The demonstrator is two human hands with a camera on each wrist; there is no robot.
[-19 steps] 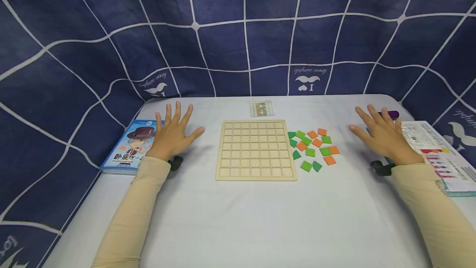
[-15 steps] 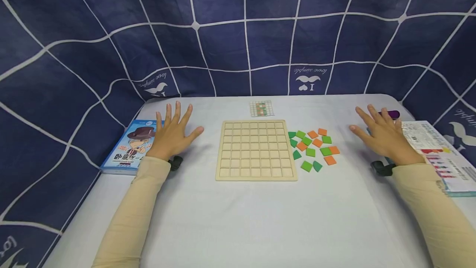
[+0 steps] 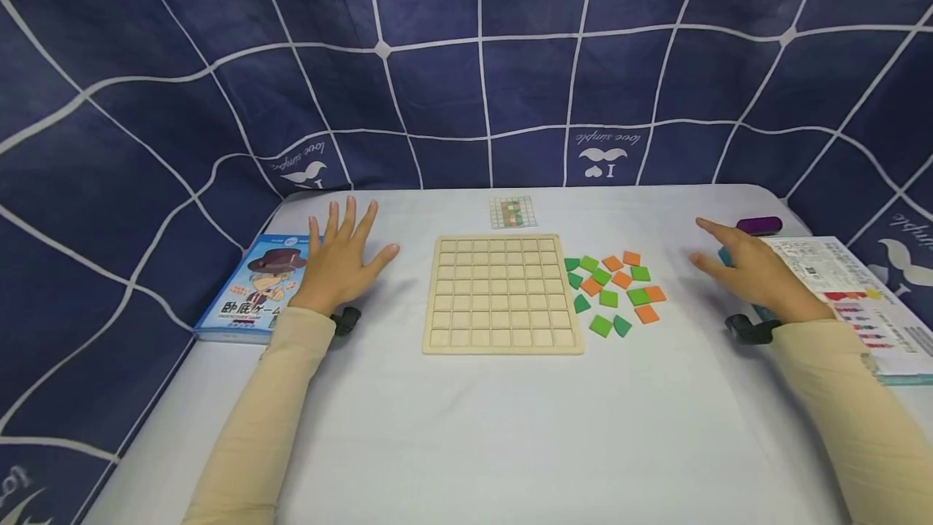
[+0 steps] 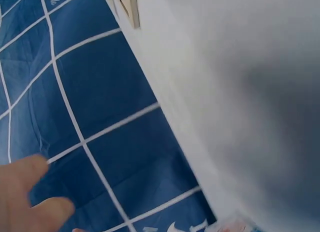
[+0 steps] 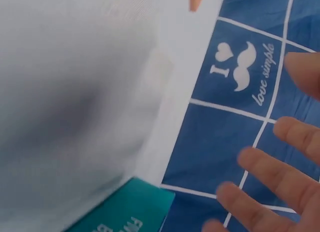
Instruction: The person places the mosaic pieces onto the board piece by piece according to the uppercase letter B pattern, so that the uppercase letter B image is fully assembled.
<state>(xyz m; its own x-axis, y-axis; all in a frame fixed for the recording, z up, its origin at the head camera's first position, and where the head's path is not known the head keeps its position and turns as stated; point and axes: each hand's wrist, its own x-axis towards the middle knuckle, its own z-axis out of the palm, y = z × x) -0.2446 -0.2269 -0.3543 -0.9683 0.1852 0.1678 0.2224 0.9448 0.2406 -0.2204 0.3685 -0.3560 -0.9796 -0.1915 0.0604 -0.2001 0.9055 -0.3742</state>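
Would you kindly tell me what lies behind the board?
Behind the board, on the white table, lies a small card showing a grid and an orange and green pattern; beyond it hangs the blue curtain. What the card and curtain cover cannot be seen.

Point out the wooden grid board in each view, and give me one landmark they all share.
Head: the wooden grid board lies flat near the middle of the picture.
Left wrist: only a small part shows, cut off by the top edge, left of centre.
Right wrist: not in it.
Shared landmark: the blue cloth with white lines, behind the table in the head view, on the left in the left wrist view, on the right in the right wrist view.
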